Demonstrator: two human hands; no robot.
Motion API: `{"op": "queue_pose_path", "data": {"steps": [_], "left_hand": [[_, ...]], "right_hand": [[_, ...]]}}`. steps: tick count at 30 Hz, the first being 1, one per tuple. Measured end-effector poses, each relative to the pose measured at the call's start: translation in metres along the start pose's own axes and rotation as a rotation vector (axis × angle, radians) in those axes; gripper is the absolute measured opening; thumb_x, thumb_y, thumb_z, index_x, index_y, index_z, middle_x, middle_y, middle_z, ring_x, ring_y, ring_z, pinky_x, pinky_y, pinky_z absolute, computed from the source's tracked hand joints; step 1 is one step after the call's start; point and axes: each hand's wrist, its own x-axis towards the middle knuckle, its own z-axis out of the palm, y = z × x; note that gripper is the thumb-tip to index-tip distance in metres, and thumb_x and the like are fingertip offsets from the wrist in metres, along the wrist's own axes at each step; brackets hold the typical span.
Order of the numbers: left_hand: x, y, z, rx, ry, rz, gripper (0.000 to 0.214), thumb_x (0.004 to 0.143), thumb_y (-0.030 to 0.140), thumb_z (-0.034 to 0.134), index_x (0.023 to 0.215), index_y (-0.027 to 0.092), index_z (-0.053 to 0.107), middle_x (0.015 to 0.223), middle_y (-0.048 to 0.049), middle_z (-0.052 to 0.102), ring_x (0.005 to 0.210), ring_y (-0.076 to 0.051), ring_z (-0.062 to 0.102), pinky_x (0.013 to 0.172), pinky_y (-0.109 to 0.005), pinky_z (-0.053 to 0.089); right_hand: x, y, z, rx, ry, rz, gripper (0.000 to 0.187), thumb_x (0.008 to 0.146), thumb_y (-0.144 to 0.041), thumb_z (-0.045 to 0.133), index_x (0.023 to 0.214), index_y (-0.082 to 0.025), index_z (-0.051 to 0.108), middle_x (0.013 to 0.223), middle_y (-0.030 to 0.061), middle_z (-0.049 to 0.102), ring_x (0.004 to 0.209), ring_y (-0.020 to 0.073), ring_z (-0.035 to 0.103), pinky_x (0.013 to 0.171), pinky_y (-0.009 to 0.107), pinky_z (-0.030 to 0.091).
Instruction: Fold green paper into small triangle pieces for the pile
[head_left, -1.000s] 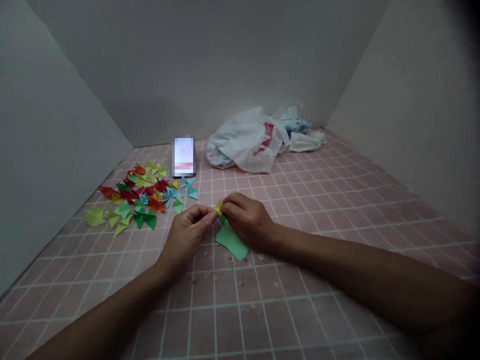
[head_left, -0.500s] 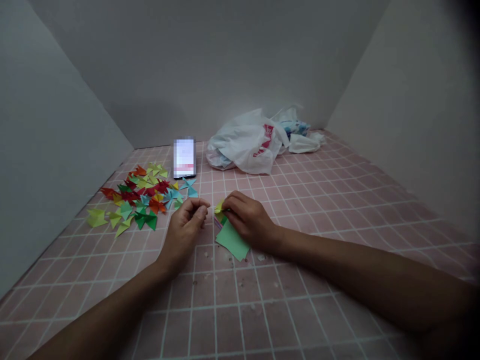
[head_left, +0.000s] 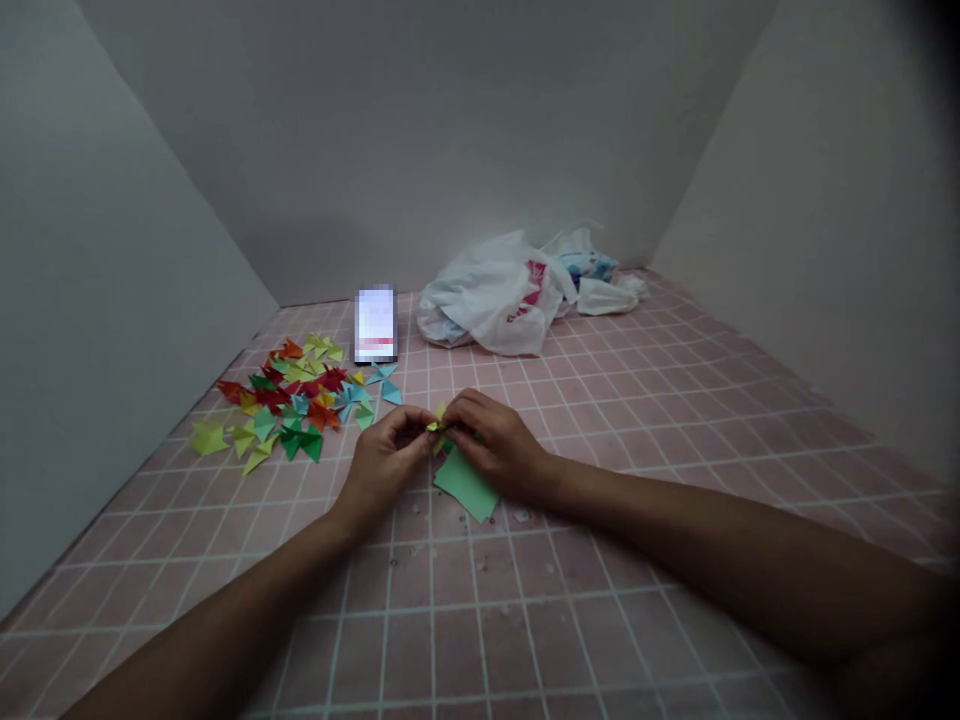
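Observation:
A small yellow folded paper [head_left: 437, 425], probably an origami crane, is pinched between my two hands. My left hand [head_left: 386, 452] closes thumb and fingers on its left side. From the right, my right hand [head_left: 495, 437] grips it with curled fingers that hide part of it. Under my right hand lies a stack of light green paper sheets [head_left: 468, 486] on the table. To the left, many folded paper cranes [head_left: 301, 440] in green, yellow, red, orange and blue lie in a loose cluster.
Behind the cranes a phone [head_left: 376, 325] stands upright with a lit, blurred screen. A white plastic bag [head_left: 487, 295] with red print and a smaller bluish packet [head_left: 591, 267] lie by the back wall. A pink checked cloth [head_left: 637, 400] covers the surface, with walls on three sides.
My left hand has moved right and taken hold of the yellow paper, where before it was apart from it. My right hand keeps its grip. The view has shifted slightly.

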Motion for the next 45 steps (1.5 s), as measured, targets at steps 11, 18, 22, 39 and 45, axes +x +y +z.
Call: {"op": "queue_pose_path", "data": {"steps": [11, 18, 22, 39, 45], "left_hand": [[0.004, -0.001, -0.001, -0.056, 0.097, 0.019, 0.018, 0.070, 0.029, 0.079, 0.079, 0.018, 0.067, 0.075, 0.0011, 0.065, 0.069, -0.013, 0.059, 0.067, -0.026, 0.047], [0.007, -0.004, -0.003, -0.051, 0.220, 0.010, 0.024, 0.065, 0.032, 0.082, 0.075, 0.018, 0.067, 0.071, 0.0014, 0.065, 0.064, -0.014, 0.059, 0.066, -0.027, 0.049], [0.005, -0.005, 0.001, -0.048, 0.241, -0.011, 0.024, 0.064, 0.033, 0.082, 0.074, 0.017, 0.067, 0.069, 0.0015, 0.065, 0.063, -0.013, 0.058, 0.066, -0.027, 0.048], [0.022, 0.023, -0.049, 0.118, 0.359, -0.088, 0.040, 0.055, 0.045, 0.087, 0.072, 0.014, 0.068, 0.064, 0.0001, 0.062, 0.055, -0.010, 0.052, 0.054, -0.025, 0.043], [0.064, 0.024, -0.102, 0.364, 0.439, -0.096, 0.026, 0.087, 0.036, 0.072, 0.097, 0.012, 0.068, 0.090, -0.0057, 0.069, 0.076, -0.016, 0.065, 0.070, -0.032, 0.056]], "right_hand": [[0.000, 0.004, 0.000, -0.065, 0.138, 0.061, 0.008, 0.096, -0.016, 0.052, 0.102, -0.019, 0.055, 0.091, 0.0050, 0.060, 0.081, 0.0172, 0.059, 0.073, 0.032, 0.049], [0.000, 0.007, 0.002, -0.082, 0.156, 0.085, 0.007, 0.095, -0.017, 0.053, 0.101, -0.019, 0.055, 0.094, 0.0063, 0.061, 0.081, 0.0183, 0.060, 0.074, 0.033, 0.049], [0.000, 0.008, 0.003, -0.108, 0.151, 0.071, 0.006, 0.094, -0.017, 0.053, 0.099, -0.018, 0.056, 0.092, 0.0065, 0.062, 0.079, 0.0186, 0.060, 0.072, 0.032, 0.048], [0.002, 0.009, 0.004, -0.089, 0.116, 0.060, 0.007, 0.095, -0.017, 0.052, 0.097, -0.017, 0.059, 0.091, 0.0080, 0.064, 0.081, 0.0200, 0.061, 0.073, 0.032, 0.047], [0.001, 0.010, 0.004, -0.095, 0.104, 0.052, 0.006, 0.095, -0.016, 0.051, 0.096, -0.018, 0.057, 0.091, 0.0072, 0.064, 0.081, 0.0193, 0.061, 0.072, 0.032, 0.047]]}}
